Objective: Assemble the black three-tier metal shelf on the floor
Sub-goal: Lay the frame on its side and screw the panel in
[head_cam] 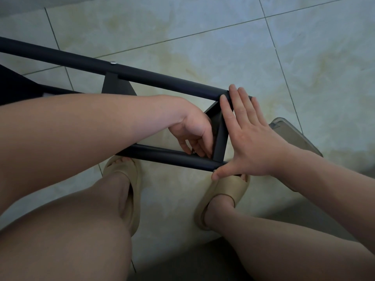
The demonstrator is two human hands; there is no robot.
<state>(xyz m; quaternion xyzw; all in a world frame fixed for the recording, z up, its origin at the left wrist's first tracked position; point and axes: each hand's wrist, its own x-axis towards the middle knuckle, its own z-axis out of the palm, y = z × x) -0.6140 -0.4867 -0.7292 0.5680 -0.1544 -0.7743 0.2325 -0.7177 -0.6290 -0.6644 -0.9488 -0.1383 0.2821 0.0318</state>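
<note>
The black shelf frame (154,77) stretches over the tiled floor (203,47) from upper left to the centre. The right hand (251,138), fingers straight and spread, presses flat against its end. The left hand (192,130) reaches inside, curled fingers pinching a small silvery piece (193,152) at the lower tube.

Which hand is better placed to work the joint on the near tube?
Likely left hand: fingertips at that joint, on a small shiny part. Right hand lies flat, bracing the frame end.
</note>
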